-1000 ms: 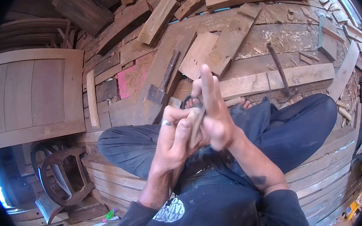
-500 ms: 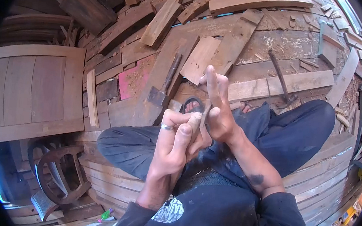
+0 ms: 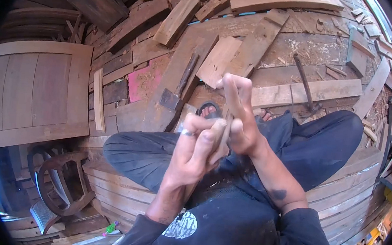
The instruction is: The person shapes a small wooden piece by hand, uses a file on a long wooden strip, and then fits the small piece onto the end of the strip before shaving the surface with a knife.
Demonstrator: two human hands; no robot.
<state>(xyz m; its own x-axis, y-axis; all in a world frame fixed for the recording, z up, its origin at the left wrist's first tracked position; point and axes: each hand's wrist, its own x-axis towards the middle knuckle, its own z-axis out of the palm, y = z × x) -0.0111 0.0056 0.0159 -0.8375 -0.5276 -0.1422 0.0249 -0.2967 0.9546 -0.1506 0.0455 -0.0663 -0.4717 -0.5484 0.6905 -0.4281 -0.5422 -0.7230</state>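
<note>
In the middle of the view, above my lap, my two hands meet around a thin brown piece (image 3: 227, 121), flat-edged like a sliver of wood; motion and fingers hide much of it. My left hand (image 3: 194, 152), with a ring on one finger, is closed on it, thumb up against the bent fingers. Against the piece's other side rests the thumb of my right hand (image 3: 243, 122), whose fingers point upward, bent at the tips. Beyond the hands, a hatchet-like tool (image 3: 173, 99) lies on a dark board, its handle slanting away from me.
Further right, a hammer-like tool (image 3: 306, 81) lies across a long pale plank (image 3: 315, 92). A panelled wooden door (image 3: 35, 90) is at left, above a curved wooden frame (image 3: 62, 183). Offcuts and shavings cover the floor around a pink sheet (image 3: 144, 80). My crossed legs (image 3: 315, 147) flank the hands.
My hands have shifted slightly, the left a little to the right and closer against the right. The right fingertips bend more. The view has tilted slightly; the tools lie where they were.
</note>
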